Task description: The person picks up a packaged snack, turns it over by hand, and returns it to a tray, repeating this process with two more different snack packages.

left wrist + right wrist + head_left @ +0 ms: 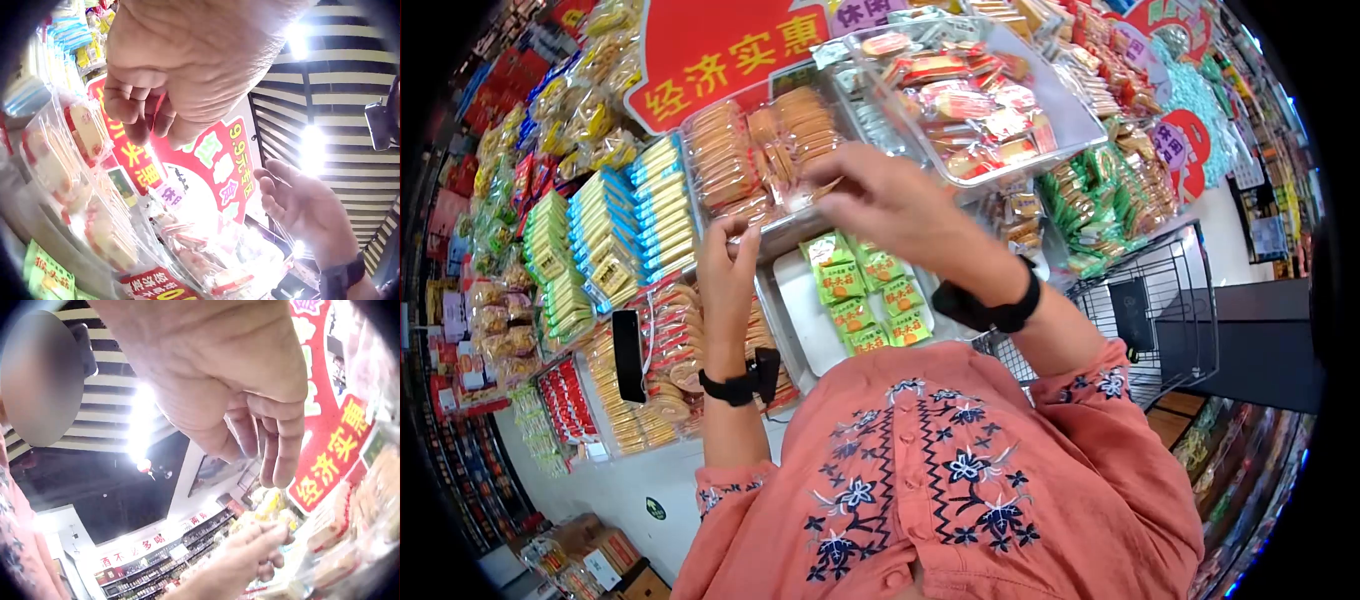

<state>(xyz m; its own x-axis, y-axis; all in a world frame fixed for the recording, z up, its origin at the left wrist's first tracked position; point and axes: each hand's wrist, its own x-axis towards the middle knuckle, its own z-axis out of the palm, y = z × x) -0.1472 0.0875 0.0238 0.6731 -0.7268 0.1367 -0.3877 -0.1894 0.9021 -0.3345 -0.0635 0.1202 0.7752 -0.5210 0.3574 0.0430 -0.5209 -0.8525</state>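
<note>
My left hand is at the front edge of a bin of clear-wrapped round biscuits, its fingers loosely bent. Nothing shows between those fingers in the left wrist view, where the left hand fills the top. Over the right part of the same bin hovers my right hand, fingers bent toward the left. In the right wrist view the right hand has loosely curled fingers with nothing in them. Below both hands, green packets lie in a white tray.
A clear bin of red-and-white packets juts out at the upper right. Blue and white packs stand in rows at the left. A red sign rises behind the biscuits. A wire shopping cart is at the right.
</note>
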